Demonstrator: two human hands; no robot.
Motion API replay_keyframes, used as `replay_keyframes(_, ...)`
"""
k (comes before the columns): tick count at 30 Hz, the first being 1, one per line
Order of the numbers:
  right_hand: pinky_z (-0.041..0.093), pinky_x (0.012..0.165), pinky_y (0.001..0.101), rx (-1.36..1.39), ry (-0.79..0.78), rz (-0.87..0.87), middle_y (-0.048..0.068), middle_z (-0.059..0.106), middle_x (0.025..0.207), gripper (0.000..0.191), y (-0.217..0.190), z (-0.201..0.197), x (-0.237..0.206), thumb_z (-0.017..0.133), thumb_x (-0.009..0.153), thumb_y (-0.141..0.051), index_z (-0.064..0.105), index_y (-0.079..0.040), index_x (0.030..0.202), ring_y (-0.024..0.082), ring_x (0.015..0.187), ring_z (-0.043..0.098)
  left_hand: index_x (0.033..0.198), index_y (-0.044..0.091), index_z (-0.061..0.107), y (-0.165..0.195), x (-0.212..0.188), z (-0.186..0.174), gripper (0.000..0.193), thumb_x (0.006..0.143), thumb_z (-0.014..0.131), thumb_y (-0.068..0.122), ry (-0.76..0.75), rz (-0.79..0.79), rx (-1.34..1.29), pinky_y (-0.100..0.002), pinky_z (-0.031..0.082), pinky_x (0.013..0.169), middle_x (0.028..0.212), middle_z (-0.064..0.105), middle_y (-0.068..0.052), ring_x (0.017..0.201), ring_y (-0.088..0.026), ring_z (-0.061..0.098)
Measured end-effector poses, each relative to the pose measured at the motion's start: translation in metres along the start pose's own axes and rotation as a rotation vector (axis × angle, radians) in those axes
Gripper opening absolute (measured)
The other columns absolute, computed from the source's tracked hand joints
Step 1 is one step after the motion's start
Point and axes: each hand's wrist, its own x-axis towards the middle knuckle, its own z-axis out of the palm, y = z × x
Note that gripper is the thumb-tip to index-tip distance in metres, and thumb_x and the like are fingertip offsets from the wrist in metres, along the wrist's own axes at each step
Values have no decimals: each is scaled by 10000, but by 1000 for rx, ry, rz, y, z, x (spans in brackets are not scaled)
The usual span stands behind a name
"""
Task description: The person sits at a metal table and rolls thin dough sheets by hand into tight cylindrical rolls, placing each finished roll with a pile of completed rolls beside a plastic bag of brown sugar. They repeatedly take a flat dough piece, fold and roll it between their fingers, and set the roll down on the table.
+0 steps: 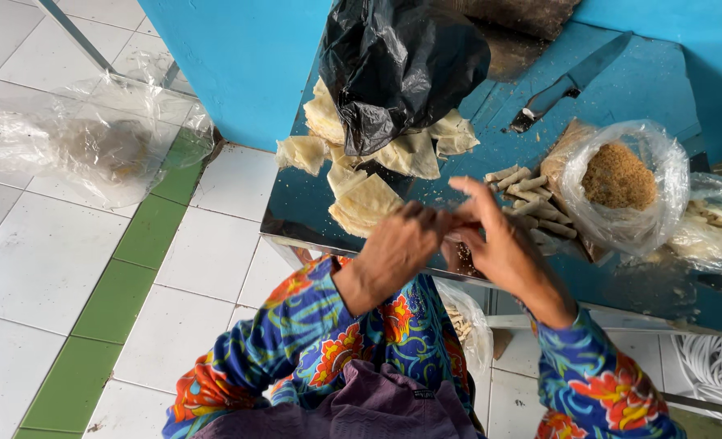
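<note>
Head view: the left hand (pixel 397 248) and right hand (pixel 499 244) meet fingertip to fingertip over the blue table (pixel 637 89); what they pinch cannot be told. Wrappers (pixel 369 203) lie at eleven o'clock, rolled sticks (pixel 532 195) at one, a crumb bag (pixel 617 179) beyond.

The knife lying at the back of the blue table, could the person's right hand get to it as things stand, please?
Probably yes: the knife lies uncovered, and bare blue table separates it from the right hand. Both hands are busy together, though.

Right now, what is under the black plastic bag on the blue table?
Pale thin wrapper sheets spread out from beneath the black plastic bag on the blue table. How far the stack reaches under it is covered.
</note>
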Motion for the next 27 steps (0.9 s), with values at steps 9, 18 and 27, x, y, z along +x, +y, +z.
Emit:
replay_keyframes(9,575,783,461,-402,137,-290,207,723,1012,665,14,16,-6,705,831,29,422,-23,1431,375,915,714,999,25,666,0,2,-10,234,819,665,175,7,36,214,-356,478,813,928,625,-73,936,-227,603)
replay_keyframes(18,593,877,432,-603,68,-147,324,649,1209,783,17,27,-15,656,817,99,328,16,1523,414,1059,682,1241,14,672,12,-11,-14,461,853,648,263,-28,-23,352,-634,271,1207,1239,653,-124,1230,-263,552)
replay_keyframes(27,391,1001,513,-530,78,-266,267,650,1264,844,6,12,15,712,754,46,369,5,1525,431,1188,586,1297,36,622,-14,3,-15,520,902,639,373,230,-224,143,-659,227,1153,1406,572,-143,1380,-320,461)
